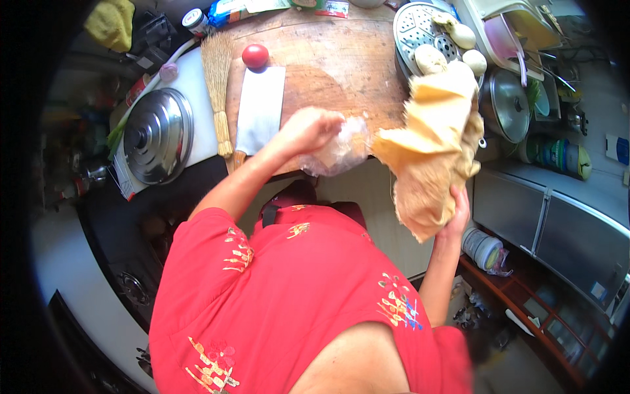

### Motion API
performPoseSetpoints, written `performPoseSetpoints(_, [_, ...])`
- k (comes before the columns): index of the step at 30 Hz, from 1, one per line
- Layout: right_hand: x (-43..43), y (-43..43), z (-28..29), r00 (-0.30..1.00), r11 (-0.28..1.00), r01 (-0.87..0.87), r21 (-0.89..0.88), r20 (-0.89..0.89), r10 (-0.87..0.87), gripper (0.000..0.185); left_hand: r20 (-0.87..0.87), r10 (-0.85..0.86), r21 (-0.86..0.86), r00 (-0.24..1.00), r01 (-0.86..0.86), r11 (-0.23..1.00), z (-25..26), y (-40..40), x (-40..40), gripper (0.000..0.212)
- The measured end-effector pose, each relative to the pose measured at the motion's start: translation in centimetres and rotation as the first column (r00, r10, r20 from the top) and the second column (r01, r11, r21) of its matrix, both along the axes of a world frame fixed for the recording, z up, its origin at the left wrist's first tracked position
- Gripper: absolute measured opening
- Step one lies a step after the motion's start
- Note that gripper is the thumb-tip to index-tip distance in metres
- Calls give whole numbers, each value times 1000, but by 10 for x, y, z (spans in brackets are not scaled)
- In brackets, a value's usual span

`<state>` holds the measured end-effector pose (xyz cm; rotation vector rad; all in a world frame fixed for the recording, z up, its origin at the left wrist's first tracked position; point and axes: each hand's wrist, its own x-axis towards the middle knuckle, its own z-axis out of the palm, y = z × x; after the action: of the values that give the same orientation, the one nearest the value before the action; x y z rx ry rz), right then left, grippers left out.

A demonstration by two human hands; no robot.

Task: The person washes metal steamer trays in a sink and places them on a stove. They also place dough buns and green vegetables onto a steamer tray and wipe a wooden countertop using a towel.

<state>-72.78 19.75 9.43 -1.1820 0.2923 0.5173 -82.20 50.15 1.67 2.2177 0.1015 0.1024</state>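
Note:
My left hand [315, 129] is closed on a crumpled clear plastic bag [347, 147] at the front edge of the wooden board [315, 54]. What the bag contains is too blurred to tell. A yellow cloth [433, 147] with frayed edges hangs from my right hand [458, 212], which grips its lower right side. The cloth's upper end overlaps a metal steamer [418, 24] with several pale, round dough pieces [429, 59] on its perforated tray. Left of the bag, a cleaver [261, 108] lies flat, its broad blade touching or very near a red tomato [255, 56].
A straw whisk broom [216, 83] lies beside the cleaver. Farther left, a steel pot lid [157, 135] rests on a white board [201, 118]. Another lidded pot [509, 106] stands at the right. Packets [332, 9] and a jar [196, 22] line the back.

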Motion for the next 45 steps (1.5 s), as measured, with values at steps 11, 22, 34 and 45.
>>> performPoseSetpoints(11, [84,227,-91,893,927,-290,-237,281,351,36,-216,459,-944,862,-305,129,26,48,-22,50])
performPoseSetpoints(22, [148,167,-35,321,185,-100,-978,145,936,28,-422,624,-780,658,-614,120,-33,45,36,39])
performPoseSetpoints(34, [243,161,-30,-215,159,149,-976,125,969,75,-612,594,-456,522,-847,275,-35,45,57,39])
performPoseSetpoints(45, [291,175,-16,44,85,-519,-850,73,996,68,-507,637,-338,580,-814,472,-25,68,29,34])
